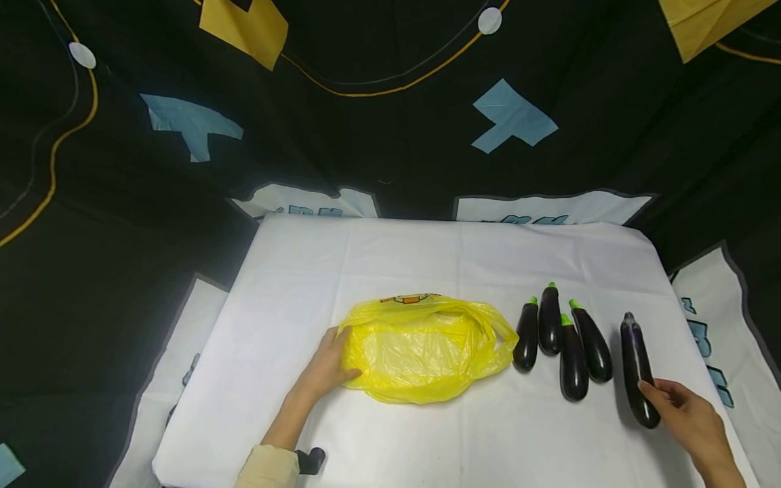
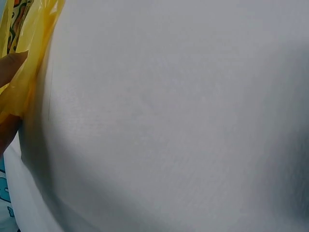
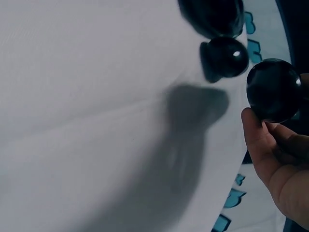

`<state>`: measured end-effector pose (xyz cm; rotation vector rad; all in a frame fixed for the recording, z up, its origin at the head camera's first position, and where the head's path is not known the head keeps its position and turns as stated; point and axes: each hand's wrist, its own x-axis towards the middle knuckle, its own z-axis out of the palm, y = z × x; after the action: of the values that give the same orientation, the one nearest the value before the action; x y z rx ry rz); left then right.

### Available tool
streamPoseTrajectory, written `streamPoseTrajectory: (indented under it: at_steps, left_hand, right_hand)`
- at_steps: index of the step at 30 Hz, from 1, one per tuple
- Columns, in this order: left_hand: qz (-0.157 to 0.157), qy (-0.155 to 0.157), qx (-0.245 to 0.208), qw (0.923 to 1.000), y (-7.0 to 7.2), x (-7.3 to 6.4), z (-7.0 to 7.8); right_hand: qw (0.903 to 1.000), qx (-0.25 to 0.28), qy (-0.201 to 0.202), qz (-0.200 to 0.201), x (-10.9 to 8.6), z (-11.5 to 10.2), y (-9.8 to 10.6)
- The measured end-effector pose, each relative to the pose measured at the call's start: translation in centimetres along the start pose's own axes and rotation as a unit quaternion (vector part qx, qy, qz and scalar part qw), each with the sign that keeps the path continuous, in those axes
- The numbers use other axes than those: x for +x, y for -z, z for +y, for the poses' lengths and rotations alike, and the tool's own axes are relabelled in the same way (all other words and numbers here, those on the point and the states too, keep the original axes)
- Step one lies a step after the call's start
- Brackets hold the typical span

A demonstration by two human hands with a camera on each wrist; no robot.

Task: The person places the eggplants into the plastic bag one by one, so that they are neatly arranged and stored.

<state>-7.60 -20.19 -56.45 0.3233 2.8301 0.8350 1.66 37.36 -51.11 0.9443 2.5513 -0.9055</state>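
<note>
A yellow plastic bag lies spread on the white table, its mouth gaping. My left hand grips the bag's left edge, and the left wrist view shows the yellow film passing between its digits. On the right, my right hand pinches a dark purple eggplant near its thick end, with the stem pointing away. The right wrist view shows the round end of this eggplant between thumb and fingers, its shadow falling apart from it on the cloth.
Several eggplants with green stem ends lie side by side just right of the bag. The leftmost eggplant is at the bag's handle. White cloth covers the table, with a dark curtain behind it.
</note>
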Motion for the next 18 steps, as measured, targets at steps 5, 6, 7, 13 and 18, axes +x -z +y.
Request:
streamPoseTrajectory:
  at_steps: [5,6,7,13,18]
  left_hand:
    - [-0.001,-0.001,-0.001,1.0000,0.0,0.0,-0.1]
    - [-0.003,0.000,0.000,1.0000,0.0,0.0,-0.1]
    - [-0.005,0.001,0.002,1.0000,0.0,0.0,-0.1]
    - [-0.013,0.007,0.003,0.9999,0.1,-0.1,0.1]
    - [-0.015,0.012,0.005,0.9998,0.1,0.0,0.3]
  right_hand:
    - [0.9999,0.014,0.007,-0.005,-0.6,-1.2,0.2]
    - [0.9998,0.016,0.010,-0.005,-0.7,-1.4,0.2]
    - [0.9998,0.017,0.013,-0.005,-0.9,-1.6,0.2]
    - [0.9993,0.032,0.018,-0.007,-1.4,-2.7,0.0]
    - [0.9990,0.035,0.028,-0.005,-1.8,-3.9,-0.4]
